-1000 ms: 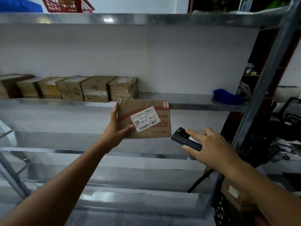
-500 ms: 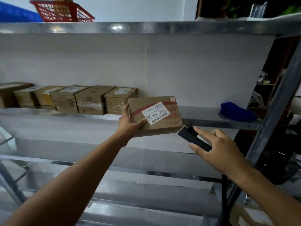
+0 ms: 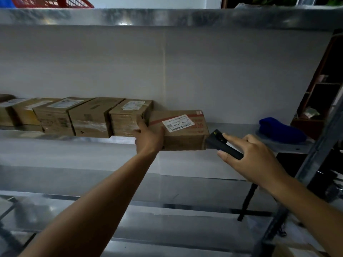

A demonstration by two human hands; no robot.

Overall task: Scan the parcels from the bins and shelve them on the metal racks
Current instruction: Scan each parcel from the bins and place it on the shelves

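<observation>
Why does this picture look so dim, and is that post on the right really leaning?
Head view: the light is dim and bluish; bright glare patches sit on the top shelf edge; the wide-angle lens probably makes the rack upright lean; the label on the parcel is only partly legible.

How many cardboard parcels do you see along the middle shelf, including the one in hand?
7. Six sit side by side: parcel one, two, three, four, five, six. The left hand grips the seventh at the right end. More may hide offscreen left.

parcel (image 3: 182, 130) on shelf (image 3: 239, 127), right of boxes (image 3: 89, 117), left of cloth (image 3: 280, 130)
</observation>
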